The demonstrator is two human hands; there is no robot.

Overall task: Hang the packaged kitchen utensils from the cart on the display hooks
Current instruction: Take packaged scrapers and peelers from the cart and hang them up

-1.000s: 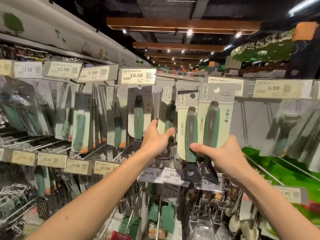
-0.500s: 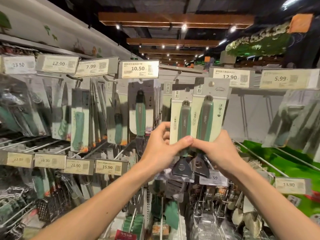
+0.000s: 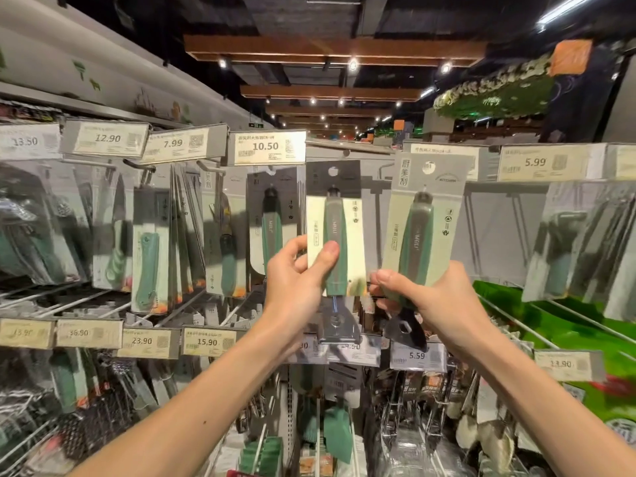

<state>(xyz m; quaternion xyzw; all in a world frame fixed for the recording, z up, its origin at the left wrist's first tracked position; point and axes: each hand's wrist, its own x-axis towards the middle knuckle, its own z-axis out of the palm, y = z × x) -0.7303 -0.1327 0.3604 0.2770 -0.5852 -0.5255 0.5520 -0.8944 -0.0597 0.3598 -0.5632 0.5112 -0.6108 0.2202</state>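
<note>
Our two bare forearms rose from the bottom corners of the view and met near its middle. Our left hand was turned palm toward us. Its thumb pressed across the green handle of the left package and its fingers curled behind the card, pinching it upright. Our right hand clamped the lower end of the right package, with thumb and forefinger closed over the bottom of the card. Its other fingers were hidden behind the card, which leaned with its top to the right.

The two cards stood just beside each other in front of the display, their tops level with the upper row of price tags. Each had a hang hole near its top, but we could not tell whether either hole had met a hook. A metal head hung below the left card. The dark head of the right utensil was partly covered by our right hand.

Just behind our left hand, a hanging utensil pack sat under the 10.50 price tag, its lower part hidden by our fingers. Farther left, rows of hanging packs were too blurred to read. A 5.99 price tag stood to the right and a 5.59 price tag lay below our right wrist. Wooden ceiling beams with spotlights ran overhead in the distance.
</note>
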